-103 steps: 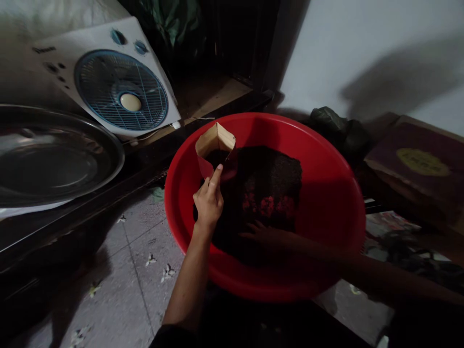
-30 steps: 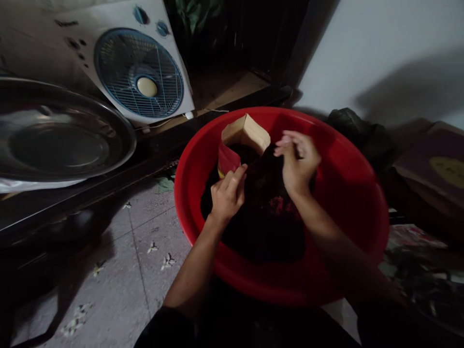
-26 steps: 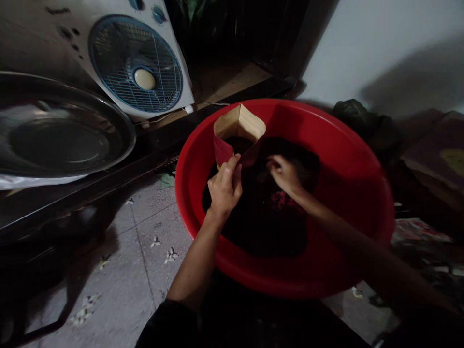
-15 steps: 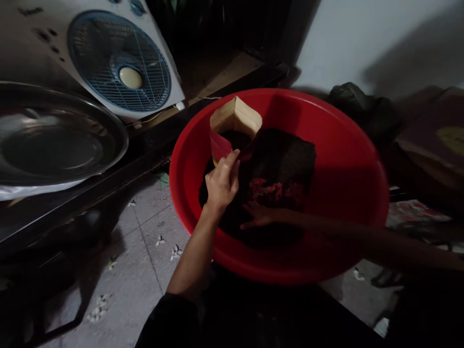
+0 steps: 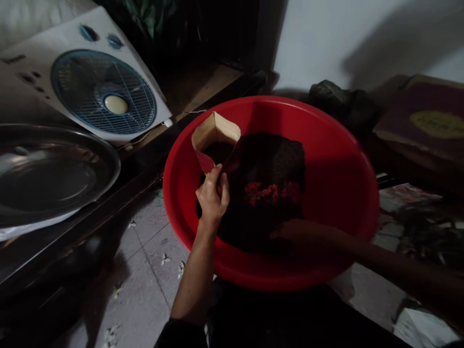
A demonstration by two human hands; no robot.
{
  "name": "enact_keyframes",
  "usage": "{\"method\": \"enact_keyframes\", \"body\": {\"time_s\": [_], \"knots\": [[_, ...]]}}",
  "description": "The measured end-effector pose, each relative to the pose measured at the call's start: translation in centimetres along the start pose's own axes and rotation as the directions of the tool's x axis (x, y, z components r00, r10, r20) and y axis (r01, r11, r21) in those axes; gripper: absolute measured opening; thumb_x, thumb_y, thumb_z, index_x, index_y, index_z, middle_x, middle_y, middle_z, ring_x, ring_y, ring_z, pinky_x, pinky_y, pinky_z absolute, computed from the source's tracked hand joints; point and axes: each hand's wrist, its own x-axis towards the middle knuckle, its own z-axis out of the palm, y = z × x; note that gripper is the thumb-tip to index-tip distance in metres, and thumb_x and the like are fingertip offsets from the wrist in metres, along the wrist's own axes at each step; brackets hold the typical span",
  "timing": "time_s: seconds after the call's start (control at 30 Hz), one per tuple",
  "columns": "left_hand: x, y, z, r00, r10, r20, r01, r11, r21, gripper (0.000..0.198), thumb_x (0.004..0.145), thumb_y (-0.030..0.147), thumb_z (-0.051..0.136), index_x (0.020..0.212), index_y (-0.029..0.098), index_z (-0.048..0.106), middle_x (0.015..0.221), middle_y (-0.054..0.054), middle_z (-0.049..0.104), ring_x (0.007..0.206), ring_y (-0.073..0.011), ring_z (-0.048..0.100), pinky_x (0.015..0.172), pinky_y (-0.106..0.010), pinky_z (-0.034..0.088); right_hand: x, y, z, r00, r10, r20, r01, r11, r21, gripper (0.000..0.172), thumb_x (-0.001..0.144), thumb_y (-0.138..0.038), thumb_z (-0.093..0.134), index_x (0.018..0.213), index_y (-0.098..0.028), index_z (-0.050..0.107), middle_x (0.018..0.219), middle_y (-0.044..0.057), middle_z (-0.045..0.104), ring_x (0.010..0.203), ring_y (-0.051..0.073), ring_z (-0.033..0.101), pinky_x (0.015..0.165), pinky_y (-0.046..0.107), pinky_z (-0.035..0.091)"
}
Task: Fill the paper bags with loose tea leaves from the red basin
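Observation:
A large red plastic basin [image 5: 337, 164] sits on the floor with a heap of dark loose material [image 5: 270, 169] inside it. An open red paper bag with a tan lining [image 5: 214, 133] stands in the basin at the heap's left edge. My left hand [image 5: 212, 198] is closed on the bag's near rim and holds it upright. My right hand [image 5: 290, 231] lies low in the basin at the near right edge of the heap, in shadow and blurred; its fingers do not show clearly.
A white box fan with a blue grille [image 5: 103, 99] leans at the back left. A wide metal tray [image 5: 50, 169] rests on a dark ledge at left. A dark bundle [image 5: 337, 99] and a brown carton [image 5: 424, 121] lie behind the basin. Small scraps litter the tiled floor [image 5: 145, 285].
My right hand went from up by the bag's mouth down to the near edge of the heap, then slid right. My left hand kept its hold on the bag.

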Motion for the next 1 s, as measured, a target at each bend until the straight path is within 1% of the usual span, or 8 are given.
{"method": "enact_keyframes", "body": {"time_s": [0.07,0.17,0.27,0.37,0.53,0.63,0.87,1.0], "knots": [[0.0,0.0,-0.1,1.0,-0.008,-0.005,0.008,1.0,-0.012,0.033,0.095,0.018,0.055,0.128,0.017,0.055,0.111,-0.009,0.073,0.095,-0.0161,0.072,0.076,-0.026,0.06,-0.9,-0.6,-0.4,0.999,0.044,0.027,-0.044,0.999,0.01,0.038,0.074,-0.016,0.068,0.11,-0.028,0.072,0.103,0.005,0.074,0.082,0.02,0.072,0.073,0.03,0.055],[0.1,0.0,-0.1,1.0,-0.028,-0.006,0.028,0.999,-0.031,0.036,0.094,0.016,0.057,0.13,0.018,0.054,0.111,-0.008,0.072,0.099,-0.016,0.072,0.078,-0.026,0.06,-2.6,-0.9,0.1,0.945,0.187,-0.268,-0.157,0.979,0.13,0.027,0.079,-0.018,0.059,0.102,-0.025,0.069,0.101,0.006,0.073,0.083,0.022,0.072,0.073,0.034,0.057],[0.1,-0.1,-0.1,0.999,-0.033,-0.018,0.032,0.999,-0.032,0.037,0.093,0.015,0.057,0.131,0.018,0.054,0.111,-0.009,0.072,0.1,-0.0161,0.072,0.079,-0.025,0.06,-3.9,-1.0,1.3,0.711,0.312,-0.63,-0.21,0.949,0.234,0.024,0.079,-0.025,0.06,0.102,-0.025,0.066,0.097,0.006,0.074,0.084,0.024,0.073,0.073,0.037,0.059],[0.0,-0.1,-0.1,0.999,-0.033,-0.013,0.032,0.999,-0.031,0.037,0.094,0.017,0.057,0.131,0.018,0.054,0.112,-0.01,0.072,0.101,-0.0169,0.072,0.08,-0.027,0.061,-3.9,-1.2,1.6,0.529,0.37,-0.764,-0.226,0.929,0.293,0.02,0.081,-0.033,0.061,0.1,-0.027,0.064,0.092,0.006,0.074,0.08,0.025,0.072,0.071,0.039,0.059],[-0.1,0.0,-0.1,0.998,-0.064,-0.01,0.063,0.997,-0.034,0.035,0.094,0.018,0.057,0.129,0.018,0.055,0.11,-0.01,0.072,0.097,-0.0173,0.072,0.079,-0.028,0.06,-2.1,-2.5,0.7,0.535,0.367,-0.761,-0.118,0.924,0.363,0.014,0.08,-0.036,0.063,0.092,-0.03,0.064,0.083,0.003,0.072,0.075,0.025,0.072,0.069,0.039,0.06],[-0.1,0.0,-0.2,0.996,-0.09,-0.009,0.089,0.995,-0.038,0.033,0.094,0.021,0.057,0.127,0.017,0.055,0.107,-0.01,0.072,0.093,-0.0171,0.072,0.076,-0.028,0.059,-0.5,-3.7,-0.9,0.467,0.435,-0.77,-0.047,0.882,0.469,0.013,0.08,-0.037,0.065,0.09,-0.03,0.063,0.08,0.001,0.071,0.07,0.022,0.07,0.063,0.034,0.059],[0.0,0.1,-0.4,0.999,-0.029,0.042,0.03,0.999,-0.036,0.024,0.096,0.023,0.054,0.119,0.016,0.053,0.099,-0.009,0.072,0.081,-0.0161,0.072,0.066,-0.026,0.055,8.4,-7.3,-11.1,0.377,0.369,-0.849,0.364,0.784,0.503,0.028,0.089,-0.042,0.06,0.112,-0.026,0.055,0.089,0.0,0.065,0.053,0.011,0.057,0.052,0.027,0.052],[-0.2,-0.3,-0.2,0.999,0.029,0.035,-0.029,1.0,0.001,0.019,0.096,0.022,0.053,0.115,0.017,0.051,0.085,-0.005,0.069,0.064,-0.0136,0.066,0.055,-0.024,0.046,14.2,-8.7,-15.8,0.478,0.089,-0.874,0.436,0.839,0.324,0.02,0.091,-0.033,0.058,0.107,-0.022,0.063,0.102,0.003,0.069,0.09,0.017,0.067,0.085,0.034,0.056]]}}
